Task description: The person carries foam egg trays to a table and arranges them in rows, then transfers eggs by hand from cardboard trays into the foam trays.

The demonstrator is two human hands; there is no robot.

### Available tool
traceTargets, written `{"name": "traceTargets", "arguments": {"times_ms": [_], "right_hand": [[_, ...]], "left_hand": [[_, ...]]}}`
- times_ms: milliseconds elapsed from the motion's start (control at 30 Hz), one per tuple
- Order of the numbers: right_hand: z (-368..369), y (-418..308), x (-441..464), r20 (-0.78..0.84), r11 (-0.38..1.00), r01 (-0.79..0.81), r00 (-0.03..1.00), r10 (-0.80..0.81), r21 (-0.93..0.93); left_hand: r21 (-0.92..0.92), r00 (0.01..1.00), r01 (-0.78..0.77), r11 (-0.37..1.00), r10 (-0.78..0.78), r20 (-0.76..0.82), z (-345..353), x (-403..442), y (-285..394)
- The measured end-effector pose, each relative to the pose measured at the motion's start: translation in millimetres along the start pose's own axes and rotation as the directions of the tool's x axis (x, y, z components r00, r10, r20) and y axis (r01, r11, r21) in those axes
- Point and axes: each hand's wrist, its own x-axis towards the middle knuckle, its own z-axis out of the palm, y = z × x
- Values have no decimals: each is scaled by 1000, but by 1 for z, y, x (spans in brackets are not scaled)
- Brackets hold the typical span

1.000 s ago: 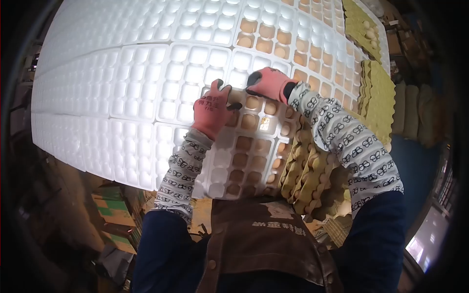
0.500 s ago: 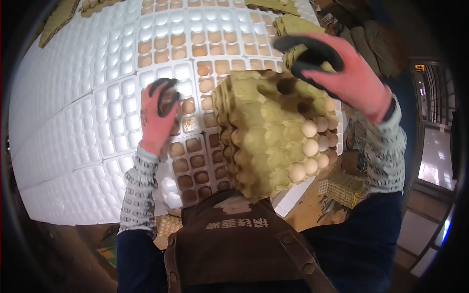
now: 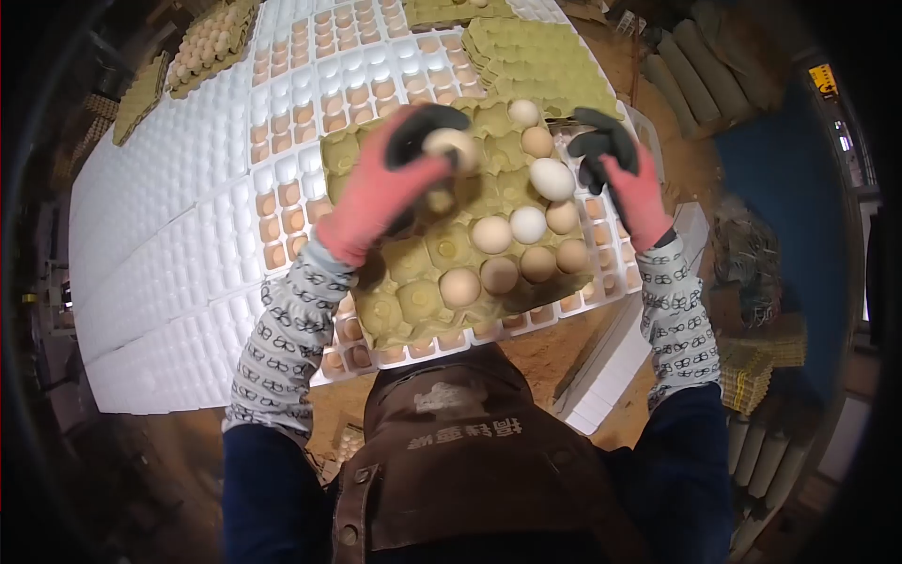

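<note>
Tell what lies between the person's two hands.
In the head view, part of the egg tray lies between the left hand and right hand, with a white egg on it.

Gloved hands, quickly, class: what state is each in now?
Left hand: closed on an egg.
Right hand: fingers partly curled beside the egg tray; cannot tell whether it holds anything.

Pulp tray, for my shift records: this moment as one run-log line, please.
left hand: holding egg over pulp tray | right hand: beside tray, grip unclear | tray: partly filled
</note>
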Motion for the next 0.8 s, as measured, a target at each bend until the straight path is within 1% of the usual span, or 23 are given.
{"name": "traceTargets", "arguments": {"times_ms": [33,67,100,133,167,200,267,300,333,367,400,433,467,500,533,567,600,633,667,733,767,800], "right_hand": [[-8,0,-1,36,973,138,990,-133,-185],[-6,8,-1,78,956,183,983,-169,-230],[-5,15,-1,120,934,230,972,-204,-272],[3,29,7,147,961,201,974,-175,-189],[14,22,-3,270,658,415,909,-316,-629],[29,-4,-8,392,514,438,897,-203,-738],[35,-3,-14,494,168,517,854,-160,-839],[33,0,-18,407,446,465,885,-226,-765],[25,5,-21,305,681,400,915,-263,-613],[16,6,-22,209,856,330,941,-266,-398],[3,-5,-18,119,991,71,991,-57,-117],[-4,-13,-10,222,952,271,946,-235,-144],[-6,-22,-6,333,983,171,932,-141,-62],[-8,-30,0,438,999,51,898,-43,-7],[15,-49,-5,478,891,39,854,206,-453],[31,-33,-12,528,626,345,839,128,-700],[48,-23,-17,599,218,573,796,81,-790],[57,-25,-20,608,150,589,774,178,-794],[55,-29,-19,549,306,484,816,181,-820],[33,-35,-5,440,569,254,872,214,-782],[11,-17,1,470,849,168,876,105,-502],[-5,-23,1,416,968,-125,886,207,-215]], "left_hand": [[-131,999,35,991,-30,38,-10,3,-4],[-263,995,79,962,-62,73,-15,3,-10],[-101,987,160,982,-155,51,-3,0,0],[299,958,237,924,-274,88,16,-6,13],[680,976,15,733,-158,148,34,-13,8],[905,964,-201,374,-89,251,45,-18,2],[945,942,-121,303,-266,206,55,-21,2],[961,922,-90,260,-343,179,57,-21,2],[824,935,27,566,-305,179,49,-25,0],[577,951,129,807,-266,159,32,-32,-6],[253,963,201,946,-238,124,23,-40,-2],[-153,939,344,926,-335,82,17,-48,5],[-155,970,239,959,-244,-10,12,-55,11],[-160,968,251,955,-248,38,11,-60,20],[-166,966,256,952,-245,86,12,-64,26],[344,987,6,939,-62,150,13,-67,23],[731,953,-269,627,67,294,20,-68,26],[942,971,-165,292,-119,207,42,-80,33],[981,937,-179,70,-293,192,55,-82,30],[973,942,-127,191,-284,178,51,-85,31],[918,973,-138,371,-123,196,39,-91,27],[828,983,-173,534,44,177,24,-99,22]]}}
